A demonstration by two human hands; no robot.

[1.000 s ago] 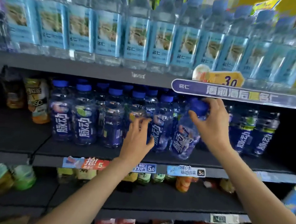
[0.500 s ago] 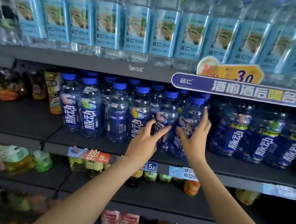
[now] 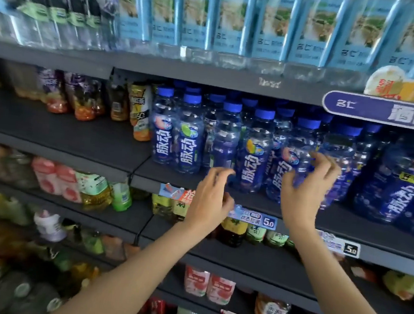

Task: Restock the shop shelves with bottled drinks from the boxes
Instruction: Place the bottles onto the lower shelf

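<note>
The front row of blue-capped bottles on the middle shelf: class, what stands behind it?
Behind the front row of blue-capped bottles, more blue caps show further rows of the same drink. How deep those rows run is hidden by the front bottles and the shelf above.

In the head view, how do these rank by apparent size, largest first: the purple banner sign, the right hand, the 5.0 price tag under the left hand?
1. Purple banner sign, cut off at the right edge.
2. Right hand, nearer the camera, so this is unsure.
3. 5.0 price tag.
</note>
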